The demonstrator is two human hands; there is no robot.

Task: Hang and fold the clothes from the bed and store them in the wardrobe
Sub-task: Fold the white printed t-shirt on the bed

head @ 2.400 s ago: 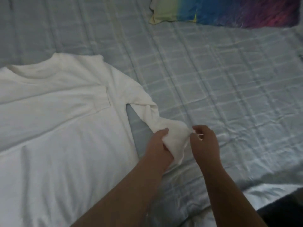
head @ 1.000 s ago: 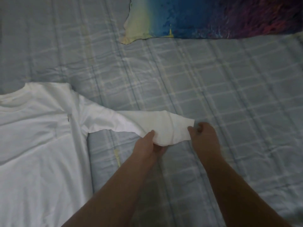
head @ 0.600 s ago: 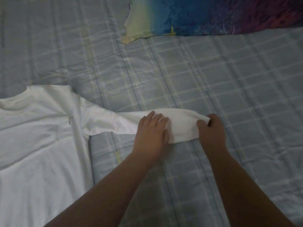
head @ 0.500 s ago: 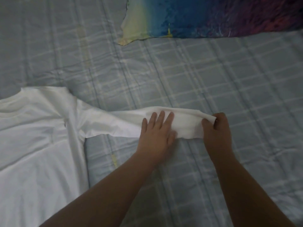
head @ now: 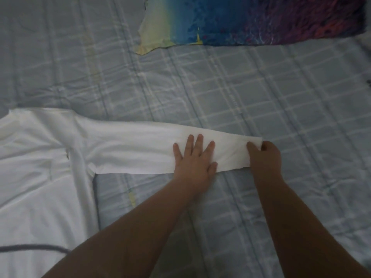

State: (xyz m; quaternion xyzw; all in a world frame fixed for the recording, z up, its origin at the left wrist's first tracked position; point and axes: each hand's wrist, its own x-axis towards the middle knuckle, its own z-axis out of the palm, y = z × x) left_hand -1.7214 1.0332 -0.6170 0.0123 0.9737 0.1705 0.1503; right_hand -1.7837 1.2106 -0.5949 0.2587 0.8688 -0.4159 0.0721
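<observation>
A white long-sleeved shirt lies flat on the bed at the left, its body running off the frame's left and bottom edges. Its sleeve stretches straight out to the right across the bedspread. My left hand rests flat on the sleeve near the cuff, fingers spread. My right hand pinches the cuff end of the sleeve between thumb and fingers.
The bed is covered by a pale blue checked bedspread. A pillow in yellow, blue, purple and red lies at the top of the bed. A thin dark curved line crosses the shirt's lower part.
The sleeve, bunched and bent downward at first, has been pulled out straight to the right. My left hand let go of it and now lies flat on top.
</observation>
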